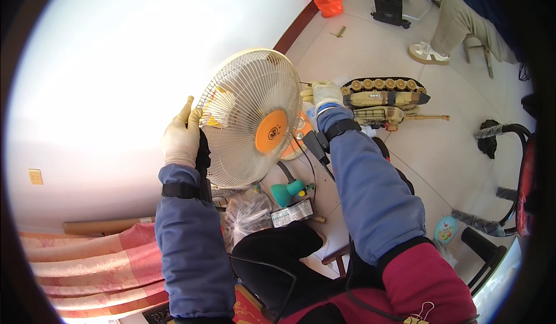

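Note:
An electric fan (237,144) with a round wire guard and an orange centre badge stands tilted in front of me. My left hand (180,137), in a pale glove, grips the left rim of its guard between thumb and fingers. On the far right side of the guard is my right hand (325,94), also gloved. Its fingers are closed, and a thin dark rod sticks out from them toward the guard; its kind is unclear. Behind the guard, part of the orange and white fan base (302,128) shows.
A camouflage toy tank (385,99) lies right of my right hand. Below the fan are a green lamp-like head (282,193), a clear plastic bag (246,217) and a box (291,213). A seated person's shoe (427,53) is at upper right. Pink curtain (104,266) hangs lower left.

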A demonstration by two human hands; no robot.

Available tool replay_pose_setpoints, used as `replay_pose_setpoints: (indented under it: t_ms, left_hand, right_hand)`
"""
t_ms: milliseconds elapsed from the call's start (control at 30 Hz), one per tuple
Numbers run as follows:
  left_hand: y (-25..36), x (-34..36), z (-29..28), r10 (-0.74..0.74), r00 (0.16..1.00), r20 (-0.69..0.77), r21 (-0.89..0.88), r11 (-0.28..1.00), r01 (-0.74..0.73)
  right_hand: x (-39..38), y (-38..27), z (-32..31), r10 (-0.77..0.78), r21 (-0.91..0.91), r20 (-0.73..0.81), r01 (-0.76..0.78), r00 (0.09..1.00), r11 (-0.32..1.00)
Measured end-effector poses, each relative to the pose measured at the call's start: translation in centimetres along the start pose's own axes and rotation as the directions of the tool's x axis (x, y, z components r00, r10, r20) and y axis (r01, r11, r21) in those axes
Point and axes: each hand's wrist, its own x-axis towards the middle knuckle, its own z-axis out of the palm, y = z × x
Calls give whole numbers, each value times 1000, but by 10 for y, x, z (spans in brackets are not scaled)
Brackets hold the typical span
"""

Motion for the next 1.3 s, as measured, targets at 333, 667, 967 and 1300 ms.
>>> replay_pose_setpoints:
  t_ms: [333, 667, 967, 1300]
  left_hand:
    - [1, -3, 0, 1, 1000, 4, 41, 999, -1]
    - [-4, 0, 4, -6, 1000, 0, -10, 1000, 6]
    - [0, -6, 1, -6, 1000, -4, 35, 999, 6]
    - [-4, -3, 5, 15, 1000, -18, 33, 999, -14]
  right_hand:
    - [-2, -17, 6, 76, -129, 115, -61, 991, 990]
    - [3, -12, 4, -31, -258, 25, 37, 999, 966]
    - [0, -5, 11, 41, -149, 32, -36, 999, 988]
    - [-2, -6, 13, -99, -688, 59, 112, 993, 717]
